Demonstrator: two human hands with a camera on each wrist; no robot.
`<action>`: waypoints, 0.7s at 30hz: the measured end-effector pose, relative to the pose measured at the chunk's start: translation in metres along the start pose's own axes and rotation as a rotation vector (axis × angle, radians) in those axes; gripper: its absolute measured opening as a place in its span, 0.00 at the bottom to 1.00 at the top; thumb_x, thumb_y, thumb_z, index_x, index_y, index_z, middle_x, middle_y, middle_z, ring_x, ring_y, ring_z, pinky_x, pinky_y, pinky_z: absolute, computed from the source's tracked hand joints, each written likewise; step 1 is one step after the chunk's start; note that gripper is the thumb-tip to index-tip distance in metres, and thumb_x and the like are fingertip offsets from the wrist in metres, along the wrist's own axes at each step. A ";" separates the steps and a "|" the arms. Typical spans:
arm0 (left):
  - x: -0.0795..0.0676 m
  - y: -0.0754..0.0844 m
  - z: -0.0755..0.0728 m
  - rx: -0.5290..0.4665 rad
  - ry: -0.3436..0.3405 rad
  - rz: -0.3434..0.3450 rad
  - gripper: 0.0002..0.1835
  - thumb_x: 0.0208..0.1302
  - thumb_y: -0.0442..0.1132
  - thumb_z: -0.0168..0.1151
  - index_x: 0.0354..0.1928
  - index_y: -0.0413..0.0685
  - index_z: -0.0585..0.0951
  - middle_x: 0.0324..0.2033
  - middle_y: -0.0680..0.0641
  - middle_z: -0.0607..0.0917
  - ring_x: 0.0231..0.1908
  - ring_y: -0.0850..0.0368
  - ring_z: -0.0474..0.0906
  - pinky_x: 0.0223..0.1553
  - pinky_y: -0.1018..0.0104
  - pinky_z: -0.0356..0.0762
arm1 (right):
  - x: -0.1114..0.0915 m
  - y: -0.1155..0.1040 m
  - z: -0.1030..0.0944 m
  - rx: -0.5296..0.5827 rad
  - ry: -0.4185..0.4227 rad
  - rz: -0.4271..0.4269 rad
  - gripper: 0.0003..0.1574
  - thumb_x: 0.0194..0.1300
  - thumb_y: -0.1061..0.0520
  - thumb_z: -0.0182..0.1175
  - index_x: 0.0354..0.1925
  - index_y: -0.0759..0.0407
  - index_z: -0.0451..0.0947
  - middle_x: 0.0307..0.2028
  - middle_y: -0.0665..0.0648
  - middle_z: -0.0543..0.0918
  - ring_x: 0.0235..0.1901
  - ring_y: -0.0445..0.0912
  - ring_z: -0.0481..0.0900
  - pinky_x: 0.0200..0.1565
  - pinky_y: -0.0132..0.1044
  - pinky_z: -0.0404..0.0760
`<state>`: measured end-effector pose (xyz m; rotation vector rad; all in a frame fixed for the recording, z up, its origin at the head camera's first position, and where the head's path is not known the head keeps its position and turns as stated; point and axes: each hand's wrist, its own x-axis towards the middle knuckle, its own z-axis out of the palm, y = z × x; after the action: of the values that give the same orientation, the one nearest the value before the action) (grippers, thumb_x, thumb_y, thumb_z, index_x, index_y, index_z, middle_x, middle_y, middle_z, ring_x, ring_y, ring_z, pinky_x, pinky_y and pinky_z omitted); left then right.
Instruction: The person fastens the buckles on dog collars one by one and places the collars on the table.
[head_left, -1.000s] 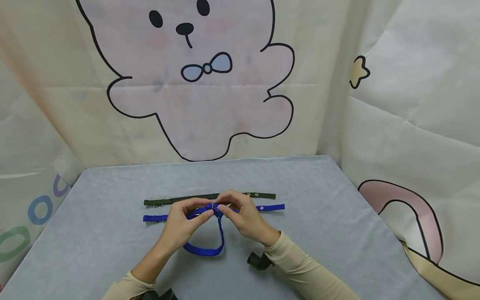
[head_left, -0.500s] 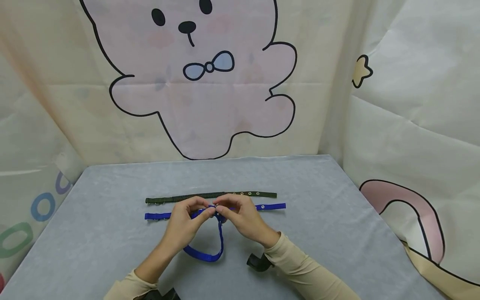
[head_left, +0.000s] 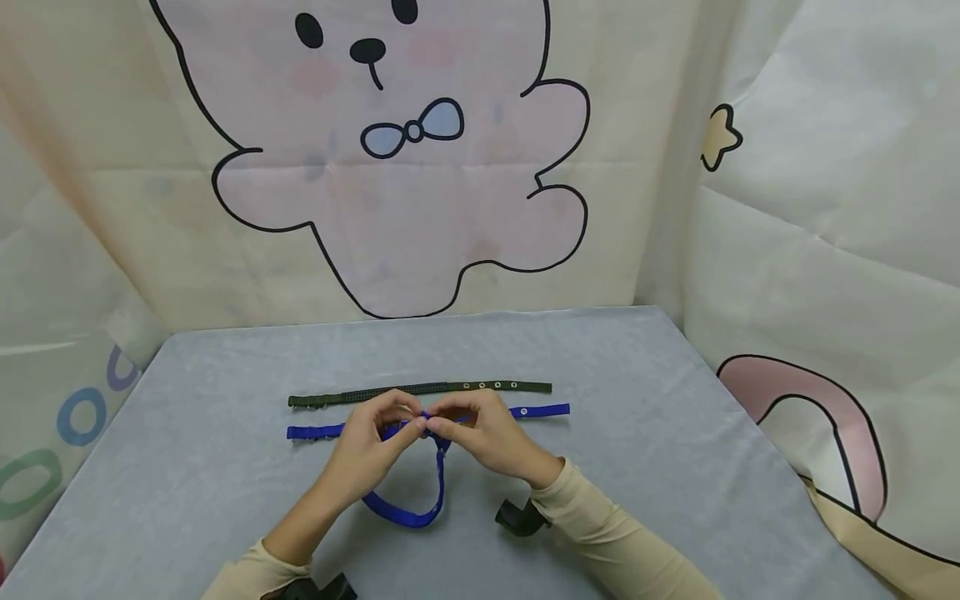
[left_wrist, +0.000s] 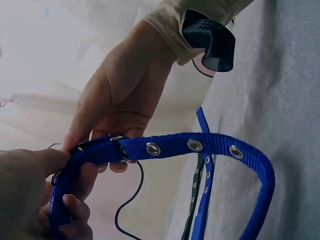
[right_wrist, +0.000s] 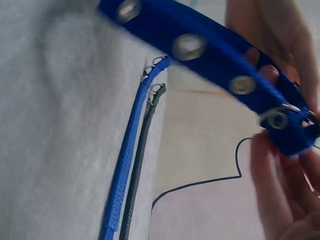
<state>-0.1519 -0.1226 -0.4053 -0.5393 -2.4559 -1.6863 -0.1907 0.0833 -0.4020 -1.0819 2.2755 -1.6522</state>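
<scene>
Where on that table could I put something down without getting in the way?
The grey tabletop shows bare patches left of the flat blue strap, right of the right sleeve, and between the green strap and the back drape. It's crowded in the middle: the left hand and right hand hold the looped blue strap near the flat ones.

Far strap (head_left: pixel 427 388) lies behind middle strap (head_left: pixel 311 432) (both on the table (head_left: pixel 637 400)); looped strap (head_left: pixel 407 518) before them.

Both arms (head_left: pixel 300 527) slant in from below, left sleeve (head_left: pixel 258 575) well back from the hand, right sleeve (head_left: pixel 611 529) up at the wrist (head_left: pixel 543 468), left grip (head_left: pixel 363 450) pinching, thumb opposite bent fingers (head_left: pixel 392 402), right grip (head_left: pixel 486 435) mirroring it, pinching too, thumbs (head_left: pixel 447 428) nearly tip to tip!
</scene>
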 end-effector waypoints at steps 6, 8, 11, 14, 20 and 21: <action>0.001 0.000 0.001 0.045 0.005 -0.074 0.04 0.65 0.40 0.70 0.40 0.49 0.85 0.32 0.52 0.90 0.35 0.64 0.84 0.38 0.67 0.77 | -0.001 0.001 -0.001 0.000 -0.039 0.069 0.13 0.72 0.59 0.62 0.51 0.63 0.84 0.46 0.62 0.87 0.44 0.42 0.85 0.42 0.34 0.86; 0.001 0.000 0.001 0.065 0.007 -0.088 0.04 0.64 0.40 0.71 0.39 0.50 0.87 0.34 0.52 0.91 0.38 0.63 0.85 0.39 0.68 0.78 | -0.001 0.001 0.000 -0.002 -0.024 0.069 0.12 0.72 0.58 0.62 0.50 0.62 0.84 0.47 0.62 0.86 0.44 0.42 0.84 0.43 0.35 0.86; 0.002 0.000 0.001 0.109 0.001 -0.083 0.06 0.62 0.42 0.73 0.40 0.52 0.89 0.38 0.53 0.91 0.42 0.60 0.86 0.41 0.69 0.80 | -0.002 0.001 0.001 -0.007 0.023 0.061 0.12 0.71 0.59 0.62 0.50 0.62 0.84 0.48 0.61 0.85 0.45 0.42 0.81 0.46 0.36 0.85; 0.002 0.001 0.002 0.140 0.001 -0.083 0.07 0.61 0.42 0.74 0.41 0.53 0.89 0.41 0.53 0.91 0.45 0.58 0.86 0.43 0.68 0.81 | -0.002 0.000 0.001 -0.004 0.061 0.050 0.12 0.72 0.60 0.61 0.51 0.63 0.83 0.49 0.61 0.84 0.47 0.42 0.80 0.48 0.36 0.84; 0.002 0.003 0.003 0.163 0.032 -0.085 0.08 0.61 0.42 0.74 0.42 0.52 0.89 0.40 0.52 0.91 0.38 0.62 0.83 0.37 0.69 0.78 | -0.001 0.000 0.002 0.001 0.082 0.006 0.12 0.73 0.61 0.60 0.52 0.64 0.81 0.49 0.62 0.85 0.47 0.43 0.83 0.49 0.37 0.84; 0.002 0.003 0.003 0.166 0.034 -0.089 0.09 0.61 0.42 0.74 0.42 0.51 0.89 0.40 0.51 0.91 0.34 0.63 0.81 0.34 0.70 0.76 | -0.001 0.000 0.002 0.003 0.086 0.001 0.12 0.73 0.61 0.60 0.52 0.64 0.81 0.49 0.62 0.85 0.47 0.43 0.83 0.48 0.38 0.84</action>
<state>-0.1522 -0.1185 -0.4032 -0.3842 -2.6003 -1.4885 -0.1889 0.0820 -0.4033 -1.0288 2.3244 -1.7334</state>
